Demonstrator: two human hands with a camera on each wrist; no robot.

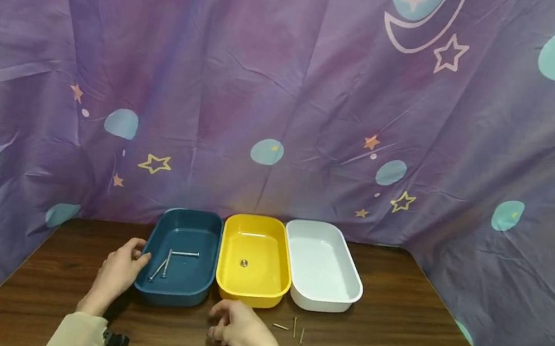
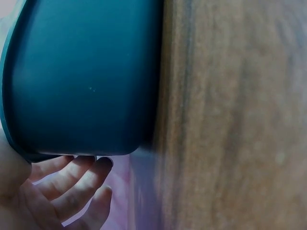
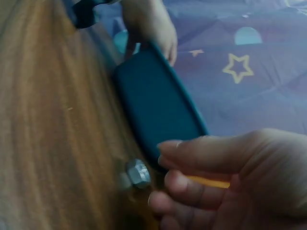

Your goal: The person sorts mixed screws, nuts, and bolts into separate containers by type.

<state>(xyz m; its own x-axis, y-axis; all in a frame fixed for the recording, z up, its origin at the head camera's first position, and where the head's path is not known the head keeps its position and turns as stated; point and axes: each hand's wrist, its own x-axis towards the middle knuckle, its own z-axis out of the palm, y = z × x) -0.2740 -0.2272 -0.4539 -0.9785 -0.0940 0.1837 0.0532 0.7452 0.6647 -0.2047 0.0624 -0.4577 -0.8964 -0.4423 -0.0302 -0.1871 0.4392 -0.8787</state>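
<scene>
My left hand (image 1: 117, 272) rests against the left rim of the blue tray (image 1: 175, 299), its fingers (image 2: 79, 187) loosely extended along the outside in the left wrist view. Three long bolts (image 1: 185, 253) lie inside that tray. In front of the yellow tray (image 1: 251, 300) hovers my right hand (image 1: 243, 327), fingers loosely bent, with nothing seen between them. Close by its fingertips, the right wrist view shows a silver hex nut (image 3: 138, 173), apart from the fingers and apparently on the table. Another nut (image 1: 244, 263) lies in the yellow tray.
A white tray (image 1: 324, 306) stands to the right of the yellow one, the three side by side. Several small screws (image 1: 294, 327) lie on the wooden table (image 1: 393, 332) right of my right hand. A purple patterned cloth (image 1: 284, 106) hangs behind the table.
</scene>
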